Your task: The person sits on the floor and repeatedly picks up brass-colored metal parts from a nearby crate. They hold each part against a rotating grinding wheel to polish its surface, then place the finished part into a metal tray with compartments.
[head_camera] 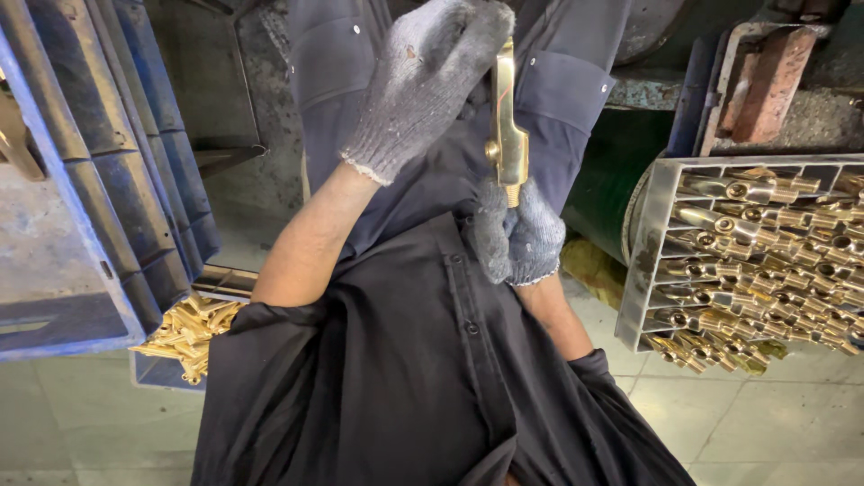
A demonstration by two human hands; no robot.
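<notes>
Beside the blue crate (99,225) a heap of brass parts (191,331) waits untouched. My left hand (423,85) closes round the top of one brass fitting (508,126), my right hand (519,236) gripping its lower end, upright before me. On the right, the metal rack (650,243) already looks mostly filled.

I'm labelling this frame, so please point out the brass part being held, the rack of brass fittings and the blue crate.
brass part (507,126), head view, on its flat middle.
rack of brass fittings (650,252), head view, on its left wall.
blue crate (135,180), head view, on its ribbed side.
</notes>
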